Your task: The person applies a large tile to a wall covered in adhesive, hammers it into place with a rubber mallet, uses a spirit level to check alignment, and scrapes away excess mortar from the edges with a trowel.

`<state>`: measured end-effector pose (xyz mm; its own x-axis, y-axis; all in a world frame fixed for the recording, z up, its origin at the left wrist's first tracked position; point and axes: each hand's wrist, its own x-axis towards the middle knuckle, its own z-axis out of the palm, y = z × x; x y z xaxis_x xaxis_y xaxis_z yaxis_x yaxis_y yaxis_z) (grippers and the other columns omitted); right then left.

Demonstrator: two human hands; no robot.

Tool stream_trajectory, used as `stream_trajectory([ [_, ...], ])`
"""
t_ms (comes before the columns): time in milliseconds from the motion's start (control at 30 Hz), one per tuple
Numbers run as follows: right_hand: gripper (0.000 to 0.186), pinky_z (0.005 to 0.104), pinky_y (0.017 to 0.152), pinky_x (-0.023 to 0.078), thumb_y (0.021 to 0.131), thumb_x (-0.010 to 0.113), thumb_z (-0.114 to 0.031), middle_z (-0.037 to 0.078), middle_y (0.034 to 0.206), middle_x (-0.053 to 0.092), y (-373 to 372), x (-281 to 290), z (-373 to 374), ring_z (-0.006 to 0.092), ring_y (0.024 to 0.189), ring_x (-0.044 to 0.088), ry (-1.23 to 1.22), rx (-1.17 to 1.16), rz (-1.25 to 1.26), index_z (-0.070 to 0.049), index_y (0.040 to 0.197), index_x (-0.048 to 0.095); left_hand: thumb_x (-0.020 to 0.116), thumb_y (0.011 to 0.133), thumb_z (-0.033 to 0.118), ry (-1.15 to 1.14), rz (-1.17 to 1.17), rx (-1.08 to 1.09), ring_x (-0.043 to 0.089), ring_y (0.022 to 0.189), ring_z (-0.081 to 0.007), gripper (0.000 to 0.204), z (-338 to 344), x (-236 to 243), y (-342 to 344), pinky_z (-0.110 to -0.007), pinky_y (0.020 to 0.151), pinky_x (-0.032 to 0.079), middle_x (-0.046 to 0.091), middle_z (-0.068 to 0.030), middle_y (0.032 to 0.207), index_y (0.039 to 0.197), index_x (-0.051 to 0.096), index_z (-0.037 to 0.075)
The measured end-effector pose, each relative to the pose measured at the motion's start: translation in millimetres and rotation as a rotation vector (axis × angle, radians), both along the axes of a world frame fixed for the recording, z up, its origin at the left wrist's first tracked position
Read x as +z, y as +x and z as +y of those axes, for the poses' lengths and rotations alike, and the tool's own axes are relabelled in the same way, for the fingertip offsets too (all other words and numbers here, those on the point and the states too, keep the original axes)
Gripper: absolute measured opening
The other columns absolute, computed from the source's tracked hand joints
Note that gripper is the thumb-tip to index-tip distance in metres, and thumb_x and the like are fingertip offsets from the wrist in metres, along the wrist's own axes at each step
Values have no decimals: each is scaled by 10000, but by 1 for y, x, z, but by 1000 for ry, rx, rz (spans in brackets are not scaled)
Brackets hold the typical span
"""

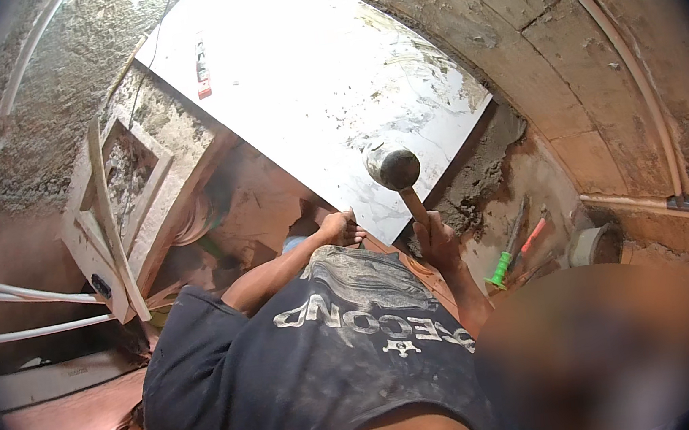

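Observation:
A large white marble-look slab (pixel 288 94) with grey veins lies in front of me, with dirt and smears along its right side. My right hand (pixel 438 240) is wrapped round the wooden handle of a mallet (pixel 394 167). The mallet has a dark, rounded head, which appears over the slab's near right part; whether it touches cannot be made out. At the slab's near left edge, my left hand (pixel 341 228) is closed with its fingers curled against the edge. Dust covers the front of my dark shirt.
A chisel with a green guard (pixel 500 270) and a red-handled tool (pixel 534 236) lie on the right beside wet mortar (pixel 476 174). Near them stands a round container (pixel 593 246). A dusty framed block (pixel 138 196) and white pipes (pixel 43 331) are at left. A small red-and-black item (pixel 202 68) rests on the slab.

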<state>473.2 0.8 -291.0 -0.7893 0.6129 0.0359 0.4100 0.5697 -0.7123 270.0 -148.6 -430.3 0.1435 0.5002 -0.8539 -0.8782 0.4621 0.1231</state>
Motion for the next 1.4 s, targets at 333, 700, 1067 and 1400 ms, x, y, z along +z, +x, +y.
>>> stream_trajectory([
  [333,334,431,519,441,942,485,-345,188,687,553,36,-35,-11,389,636,593,-71,-104,-134,-13,965,471,366,967,470,-12,9,-93,572,906,-305,635,-5,-1,-4,-436,822,484,583,-215,1066,1166,455,-126],
  [700,325,433,605,457,935,501,-325,174,786,571,20,42,-29,340,703,592,-207,-268,40,-6,996,509,425,965,419,79,438,-560,621,890,-297,547,5,95,-29,-406,781,514,626,-225,986,1094,547,-98],
  [1067,284,224,482,417,970,422,-301,2,647,472,-10,48,-33,74,516,462,-428,-497,491,-22,996,470,784,634,168,223,1743,-1236,581,1069,-329,864,178,95,-162,-444,872,497,411,-234,1362,1394,374,190],
  [1400,336,276,418,390,969,439,-362,14,587,469,-30,-42,-16,96,468,469,-313,-520,212,-31,914,466,796,592,151,243,1836,-1220,597,1027,-319,857,187,83,-174,-435,836,499,521,-199,1233,1352,408,224],
])
